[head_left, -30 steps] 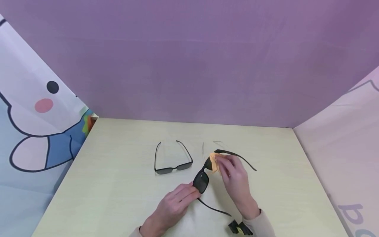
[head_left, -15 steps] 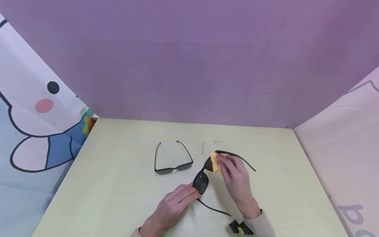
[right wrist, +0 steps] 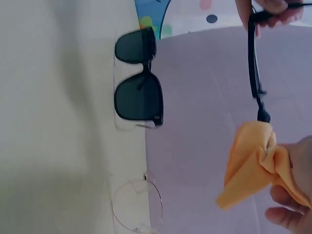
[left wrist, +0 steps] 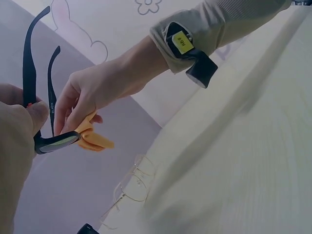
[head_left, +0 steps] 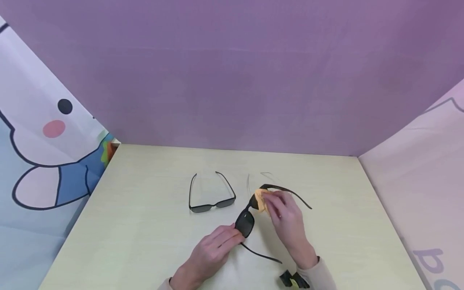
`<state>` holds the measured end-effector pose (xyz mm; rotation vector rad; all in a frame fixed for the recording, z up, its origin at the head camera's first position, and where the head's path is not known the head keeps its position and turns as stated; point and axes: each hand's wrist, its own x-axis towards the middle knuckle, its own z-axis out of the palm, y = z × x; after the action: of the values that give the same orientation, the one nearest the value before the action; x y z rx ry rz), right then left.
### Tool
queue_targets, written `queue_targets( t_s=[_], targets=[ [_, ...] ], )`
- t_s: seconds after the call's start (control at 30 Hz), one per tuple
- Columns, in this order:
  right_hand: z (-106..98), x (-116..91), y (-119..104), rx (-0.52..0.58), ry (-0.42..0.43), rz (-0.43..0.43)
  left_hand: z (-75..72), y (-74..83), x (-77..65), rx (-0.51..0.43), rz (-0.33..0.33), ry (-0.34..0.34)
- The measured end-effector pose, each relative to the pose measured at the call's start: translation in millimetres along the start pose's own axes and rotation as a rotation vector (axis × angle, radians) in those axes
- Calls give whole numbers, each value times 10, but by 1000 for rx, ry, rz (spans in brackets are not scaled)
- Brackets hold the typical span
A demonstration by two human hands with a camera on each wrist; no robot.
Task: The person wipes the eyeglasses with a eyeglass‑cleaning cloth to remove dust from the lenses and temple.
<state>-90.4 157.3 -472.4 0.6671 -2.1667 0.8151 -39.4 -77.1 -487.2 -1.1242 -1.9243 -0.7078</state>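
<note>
Black sunglasses (head_left: 245, 224) are held up over the table, tilted, with both temple arms unfolded. My left hand (head_left: 214, 250) pinches them at the near end of the frame, by the hinge, as the left wrist view also shows. My right hand (head_left: 288, 219) pinches an orange cloth (head_left: 260, 200) wrapped over the far lens. In the right wrist view the cloth (right wrist: 251, 163) bunches around that lens and hides most of it, one corner hanging free.
A second pair of black sunglasses (head_left: 212, 206) stands unfolded on the table (head_left: 152, 225), left of the held pair. Thin wire-framed glasses (left wrist: 134, 183) lie behind the hands. A black wrist camera (head_left: 294, 278) sits at the right cuff. Purple cloth (head_left: 232, 88) walls the back.
The orange cloth and right fingers shift slightly over the far lens. The held sunglasses move a touch left; the left hand keeps its grip.
</note>
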Motion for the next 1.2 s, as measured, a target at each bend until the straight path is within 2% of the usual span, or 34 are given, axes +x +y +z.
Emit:
queue_targets(
  t_s=[0.07, 0.13, 0.3, 0.37, 0.6, 0.67, 0.87, 1.1, 1.2],
  targets=[
    [-4, 11, 10, -29, 41, 7, 6, -4, 6, 3, 14, 11],
    [-6, 14, 11, -7, 35, 5, 5, -5, 11, 2, 13, 12],
    [-3, -19, -22, 127, -102, -21, -14, 0, 13, -2, -19, -10],
    [-2, -27, -26, 130, -115, -17, -15, 2, 13, -2, -23, -15],
    [-9, 9, 18, 18, 56, 14, 23, -16, 42, 12, 41, 28],
    [-7, 5, 17, 41, 51, 20, 25, -21, 49, 14, 44, 34],
    [0, -51, -22, 126, -88, 12, 3, 0, 37, 8, 11, 15],
    [-29, -47, 11, 59, 15, 72, 14, 23, 16, -8, 18, 28],
    [-22, -65, 6, 81, 23, 84, 13, 30, 17, -10, 16, 34]
  ],
)
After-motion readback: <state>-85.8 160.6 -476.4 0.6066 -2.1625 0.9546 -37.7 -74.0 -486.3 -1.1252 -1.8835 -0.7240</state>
